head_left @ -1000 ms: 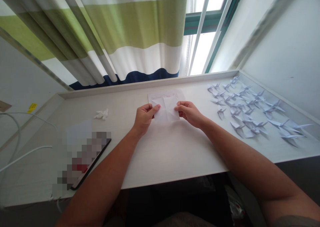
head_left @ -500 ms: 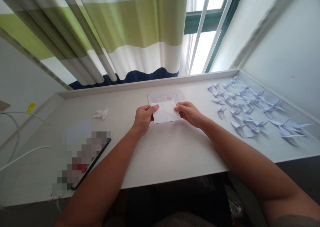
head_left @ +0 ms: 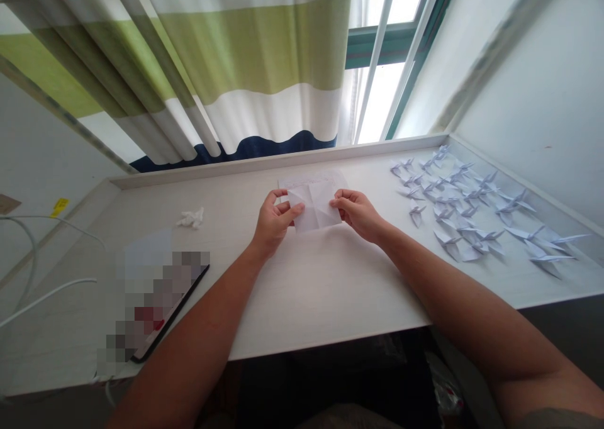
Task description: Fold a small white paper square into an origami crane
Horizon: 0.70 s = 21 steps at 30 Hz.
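Note:
A creased square of white paper [head_left: 315, 210] is held up between both hands, its fold lines crossing near the middle. My left hand [head_left: 274, 220] pinches its left edge, thumb on the front. At the right edge, my right hand [head_left: 355, 210] grips it between thumb and bent fingers. Behind the square lies a printed sheet [head_left: 337, 178] on the table, mostly covered by it. Several folded white paper cranes [head_left: 465, 193] stand in a group to the right of my right hand.
The white table [head_left: 330, 290] has a raised rim along its back. A crumpled tissue [head_left: 190, 217] lies left of my left hand. Nearer the front left is a blurred, dark-edged flat object [head_left: 172, 316]. White cables [head_left: 51, 297] hang at the far left, and a striped curtain [head_left: 255, 51] covers the window.
The paper has been opened from a folded rectangle into a larger creased square, covering more of the printed sheet. My left fingers have spread and shifted slightly along its edge.

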Each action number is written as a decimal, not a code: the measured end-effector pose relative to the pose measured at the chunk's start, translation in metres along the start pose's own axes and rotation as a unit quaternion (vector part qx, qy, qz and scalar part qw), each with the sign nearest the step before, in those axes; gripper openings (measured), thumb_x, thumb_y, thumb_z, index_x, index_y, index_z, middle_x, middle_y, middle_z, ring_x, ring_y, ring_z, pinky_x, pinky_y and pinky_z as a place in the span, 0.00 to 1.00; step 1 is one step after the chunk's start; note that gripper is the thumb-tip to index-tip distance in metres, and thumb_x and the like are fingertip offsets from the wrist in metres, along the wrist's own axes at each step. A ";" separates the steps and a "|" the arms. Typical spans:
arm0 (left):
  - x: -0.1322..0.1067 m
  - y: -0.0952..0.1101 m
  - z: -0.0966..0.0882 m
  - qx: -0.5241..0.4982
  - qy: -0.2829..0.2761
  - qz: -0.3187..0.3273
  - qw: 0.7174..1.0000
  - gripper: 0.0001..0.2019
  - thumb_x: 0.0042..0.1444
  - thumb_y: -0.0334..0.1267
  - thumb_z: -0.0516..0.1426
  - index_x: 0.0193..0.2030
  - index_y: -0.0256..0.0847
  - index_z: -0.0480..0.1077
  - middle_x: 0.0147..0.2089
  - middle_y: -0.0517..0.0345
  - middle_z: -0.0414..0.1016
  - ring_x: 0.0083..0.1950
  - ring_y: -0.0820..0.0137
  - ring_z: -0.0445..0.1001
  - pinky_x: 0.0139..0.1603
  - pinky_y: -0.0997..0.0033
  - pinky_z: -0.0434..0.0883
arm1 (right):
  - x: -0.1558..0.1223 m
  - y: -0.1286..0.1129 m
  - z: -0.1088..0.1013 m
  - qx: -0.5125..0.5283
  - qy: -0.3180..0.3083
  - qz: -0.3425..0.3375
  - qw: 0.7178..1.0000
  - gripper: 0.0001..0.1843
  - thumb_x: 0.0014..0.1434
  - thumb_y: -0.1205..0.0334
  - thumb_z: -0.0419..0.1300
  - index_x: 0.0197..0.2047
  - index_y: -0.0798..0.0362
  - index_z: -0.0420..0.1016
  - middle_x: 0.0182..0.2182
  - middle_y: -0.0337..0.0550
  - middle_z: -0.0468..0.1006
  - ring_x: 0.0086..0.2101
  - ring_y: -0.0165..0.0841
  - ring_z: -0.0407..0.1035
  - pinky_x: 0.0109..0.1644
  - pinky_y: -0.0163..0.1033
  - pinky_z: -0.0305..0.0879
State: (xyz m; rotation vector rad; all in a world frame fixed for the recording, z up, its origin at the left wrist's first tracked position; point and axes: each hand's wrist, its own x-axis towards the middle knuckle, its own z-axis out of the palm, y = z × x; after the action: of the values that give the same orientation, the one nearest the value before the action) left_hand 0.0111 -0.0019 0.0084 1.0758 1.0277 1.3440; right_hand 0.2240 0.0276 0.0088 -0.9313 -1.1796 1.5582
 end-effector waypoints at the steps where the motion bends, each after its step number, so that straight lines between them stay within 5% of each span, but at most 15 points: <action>1: 0.000 0.000 0.000 -0.006 -0.002 0.008 1.000 0.37 0.43 0.47 0.77 0.56 0.45 0.65 0.37 0.58 0.85 0.37 0.65 0.82 0.37 0.69 0.77 | 0.000 -0.001 0.000 0.000 0.001 -0.001 1.000 0.16 0.46 0.58 0.73 0.24 0.50 0.68 0.21 0.31 0.64 0.25 0.26 0.56 0.30 0.35 0.52; 5: -0.002 0.001 0.001 -0.012 -0.043 0.036 0.998 0.42 0.44 0.44 0.78 0.64 0.47 0.65 0.40 0.57 0.86 0.41 0.64 0.84 0.43 0.66 0.78 | -0.002 -0.002 0.001 0.004 0.003 0.003 1.000 0.17 0.46 0.58 0.73 0.23 0.50 0.67 0.21 0.31 0.64 0.24 0.26 0.56 0.30 0.35 0.53; 10: -0.002 -0.003 0.002 0.016 -0.047 0.056 0.997 0.24 0.44 0.45 0.78 0.47 0.39 0.82 0.40 0.53 0.86 0.42 0.64 0.82 0.47 0.65 0.78 | -0.002 -0.002 0.001 0.010 0.002 0.000 1.000 0.18 0.45 0.57 0.74 0.23 0.50 0.67 0.20 0.31 0.64 0.24 0.26 0.56 0.30 0.35 0.53; 21: -0.003 -0.002 0.002 0.059 -0.003 0.055 0.997 0.21 0.42 0.46 0.78 0.41 0.38 0.86 0.35 0.53 0.84 0.37 0.67 0.79 0.39 0.67 0.76 | -0.003 -0.003 0.002 0.024 -0.005 0.015 1.000 0.19 0.44 0.58 0.75 0.22 0.51 0.67 0.21 0.33 0.66 0.25 0.27 0.60 0.31 0.36 0.55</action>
State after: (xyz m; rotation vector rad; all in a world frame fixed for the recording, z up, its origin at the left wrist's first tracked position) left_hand 0.0134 -0.0049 0.0068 1.2388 1.0677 1.3798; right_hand 0.2241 0.0247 0.0123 -0.9140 -1.1353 1.6097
